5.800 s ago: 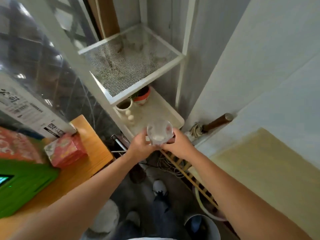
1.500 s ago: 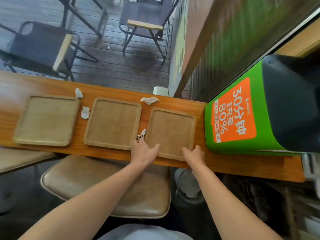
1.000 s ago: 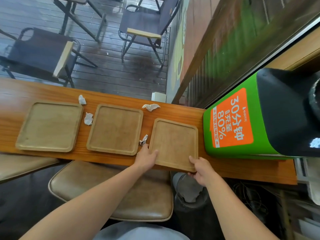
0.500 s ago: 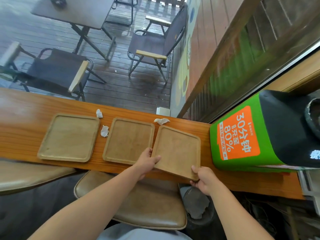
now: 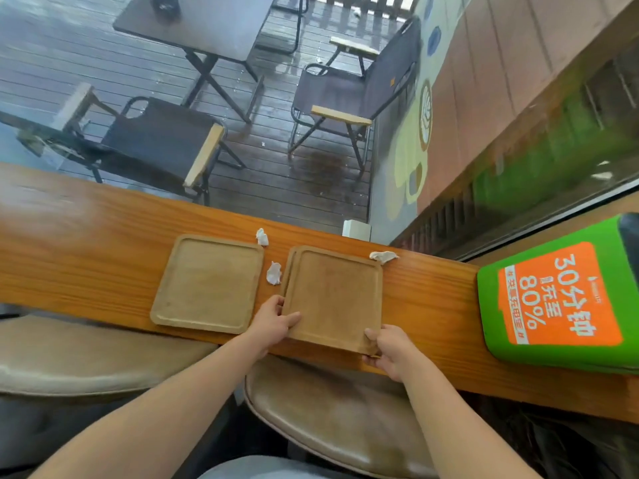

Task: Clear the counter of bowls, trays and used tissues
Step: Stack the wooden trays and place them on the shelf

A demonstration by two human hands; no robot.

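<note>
The upper tray (image 5: pixel 333 299) lay almost square on a second tray (image 5: pixel 289 267). Only a thin strip of the second tray's rim showed along the left side, so the two looked nested to be carried as one load. The pair sat at the near edge of the counter (image 5: pixel 86 243), the front edge slightly overhanging, which I took as room for fingers to get underneath.

The hands were apart, one at each near corner. The left hand (image 5: pixel 273 323) held the left corner with its thumb over the rim, and the right hand (image 5: pixel 387 350) pinched the right corner from below and above. I could not tell whether they held both trays or just the top one.

A third tray (image 5: pixel 207 283) lay flat to the left, untouched and probably next for the stack. Three used tissues were loose on the wood: the near tissue (image 5: pixel 274 273) in the gap between the trays, the far tissue (image 5: pixel 262 236) behind it, and the right tissue (image 5: pixel 383 256) touching the stack's far corner. I saw no bowls. A green box (image 5: pixel 560 299) stood well to the right, and a padded stool (image 5: pixel 339 420) sat below the counter.
</note>
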